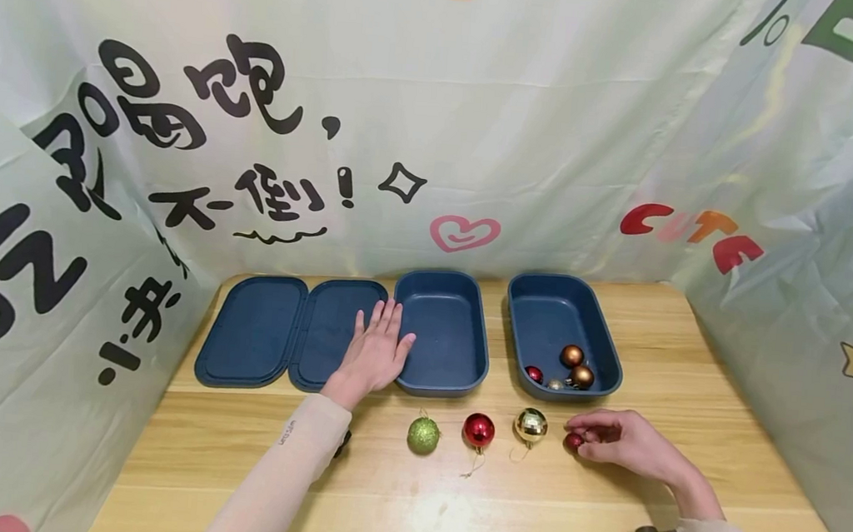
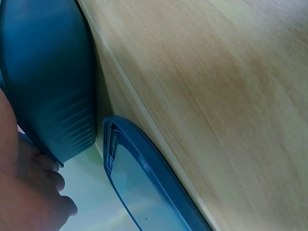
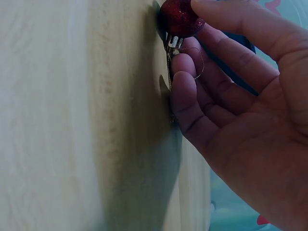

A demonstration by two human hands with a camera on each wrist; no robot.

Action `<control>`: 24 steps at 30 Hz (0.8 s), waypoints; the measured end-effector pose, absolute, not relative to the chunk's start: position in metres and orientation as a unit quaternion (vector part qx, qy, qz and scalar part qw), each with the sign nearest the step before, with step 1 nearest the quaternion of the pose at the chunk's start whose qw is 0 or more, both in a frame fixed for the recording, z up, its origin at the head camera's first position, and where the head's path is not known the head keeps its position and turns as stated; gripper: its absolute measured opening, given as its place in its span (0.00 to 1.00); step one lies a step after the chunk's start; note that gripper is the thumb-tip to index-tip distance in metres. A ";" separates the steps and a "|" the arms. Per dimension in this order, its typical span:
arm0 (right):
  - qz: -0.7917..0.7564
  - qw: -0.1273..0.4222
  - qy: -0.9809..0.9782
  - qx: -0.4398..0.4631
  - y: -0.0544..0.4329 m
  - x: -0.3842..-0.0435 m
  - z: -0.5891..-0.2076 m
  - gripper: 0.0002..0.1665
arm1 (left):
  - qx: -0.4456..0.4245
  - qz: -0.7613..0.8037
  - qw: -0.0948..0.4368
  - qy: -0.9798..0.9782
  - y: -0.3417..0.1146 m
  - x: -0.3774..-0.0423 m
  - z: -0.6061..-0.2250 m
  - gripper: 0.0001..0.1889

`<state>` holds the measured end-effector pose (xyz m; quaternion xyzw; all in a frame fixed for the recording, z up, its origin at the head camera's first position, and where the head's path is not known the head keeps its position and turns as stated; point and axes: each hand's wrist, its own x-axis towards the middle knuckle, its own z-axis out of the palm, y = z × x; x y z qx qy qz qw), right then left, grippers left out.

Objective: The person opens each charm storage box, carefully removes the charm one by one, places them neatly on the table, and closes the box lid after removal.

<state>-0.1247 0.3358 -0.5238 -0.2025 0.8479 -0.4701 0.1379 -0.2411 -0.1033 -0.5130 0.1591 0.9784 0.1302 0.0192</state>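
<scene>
With thumb and fingers, my right hand (image 1: 627,440) pinches a small dark red glitter Christmas ball (image 3: 180,19), close over the table. Its silver cap and thin gold loop (image 3: 199,65) show in the right wrist view. My left hand (image 1: 375,350) lies with straight fingers at the left rim of an empty blue box (image 1: 444,334). To the right, a second blue box (image 1: 543,309) holds two copper balls (image 1: 572,356), a red ball (image 1: 533,375) and a small pale one. Between the hands lie a green glitter ball (image 1: 423,436), a shiny red ball (image 1: 478,430) and a gold ball (image 1: 530,425).
Two blue lids (image 1: 252,332) lie side by side at the left of the wooden table (image 1: 408,498), the nearer one partly under the left hand in the head view. A printed cloth (image 1: 556,143) hangs behind the boxes and along both sides.
</scene>
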 end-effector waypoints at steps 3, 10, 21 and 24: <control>-0.473 0.137 0.846 -0.203 0.336 -0.124 -0.523 0.21 | 0.160 0.127 0.018 0.979 -0.104 -0.242 -0.514 0.36; -0.481 0.136 0.842 -0.201 0.336 -0.122 -0.523 0.21 | 0.162 0.134 0.019 0.978 -0.104 -0.242 -0.514 0.36; -0.477 0.144 0.848 -0.182 0.337 -0.122 -0.519 0.21 | 0.162 0.137 0.021 0.977 -0.104 -0.243 -0.514 0.35; -0.476 0.148 0.850 -0.173 0.337 -0.122 -0.518 0.20 | 0.162 0.135 0.019 0.977 -0.104 -0.243 -0.514 0.36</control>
